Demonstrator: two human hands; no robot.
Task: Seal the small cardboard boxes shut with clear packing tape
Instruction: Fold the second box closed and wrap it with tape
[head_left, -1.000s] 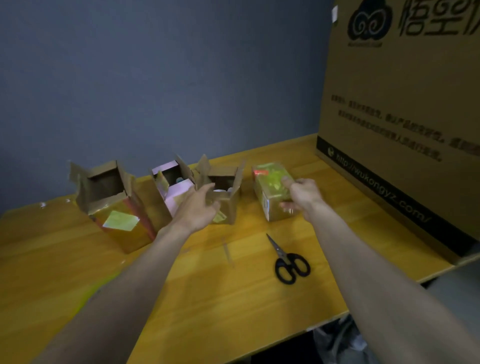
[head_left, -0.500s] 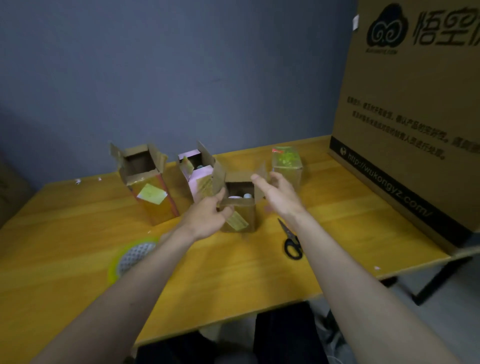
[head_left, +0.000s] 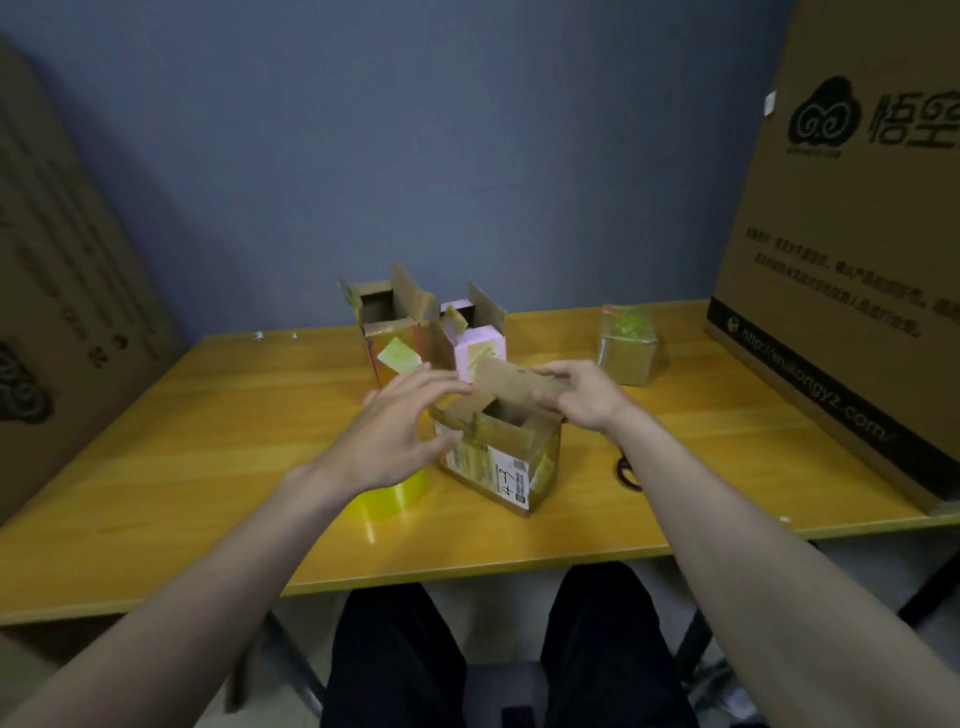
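1. An open box (head_left: 501, 457) stands mid-bench (head_left: 208, 467), toward the front edge.
2. The tape roll (head_left: 392, 496) lies just left of it.
3. Two open boxes (head_left: 395, 332) stand behind, toward the back edge.
4. A closed box (head_left: 626, 348) sits back right.

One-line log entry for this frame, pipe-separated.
phase: folding flaps | left hand: on near box left flap | right hand: grips far flap | tape roll: on table | sealed box: far right
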